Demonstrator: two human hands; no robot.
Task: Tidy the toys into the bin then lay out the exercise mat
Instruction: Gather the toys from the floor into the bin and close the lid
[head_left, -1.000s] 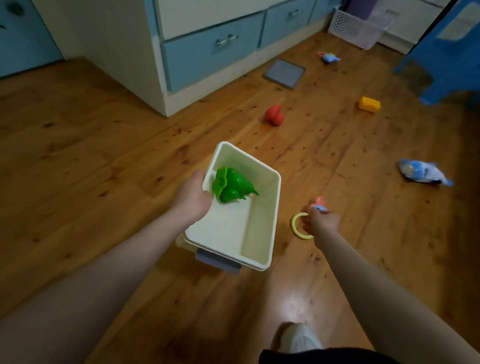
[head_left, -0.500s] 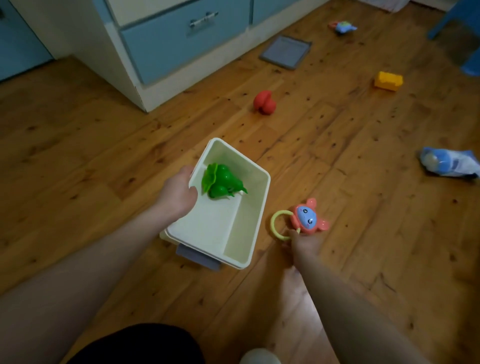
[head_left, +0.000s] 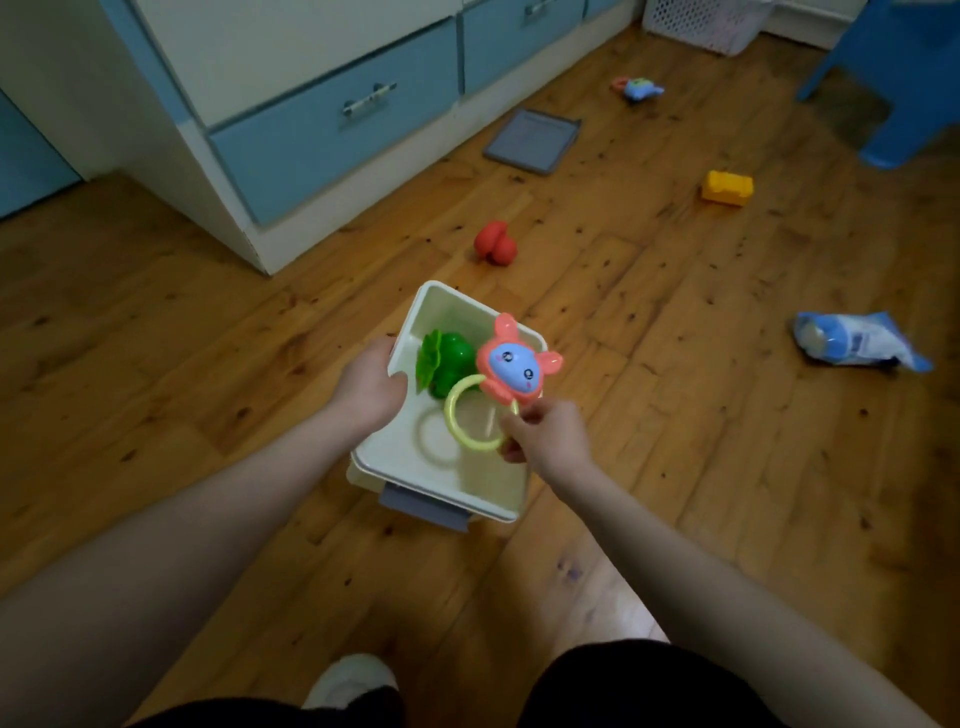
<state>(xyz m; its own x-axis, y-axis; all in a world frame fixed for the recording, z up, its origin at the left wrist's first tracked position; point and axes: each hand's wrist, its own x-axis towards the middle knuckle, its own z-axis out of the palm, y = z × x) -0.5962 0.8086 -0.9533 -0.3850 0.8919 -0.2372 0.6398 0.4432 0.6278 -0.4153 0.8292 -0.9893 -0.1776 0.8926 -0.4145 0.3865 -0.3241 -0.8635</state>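
Though floor-level before, rattle now over bin, perhaps against rim.

Cream bin, green toy, coral-pink, pale-blue and lime rattle, red toy, yellow block, grey lid, blue drawers, knotty orange-brown plank floor.

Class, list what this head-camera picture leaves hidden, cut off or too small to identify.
Head view:
- Green toy in the bin: partly hidden by the rattle.
- White basket: cut off by the top edge.
- Blue chair: cut off by the right edge.
- Far blue toy: too small to identify.
- Exercise mat: not in view.
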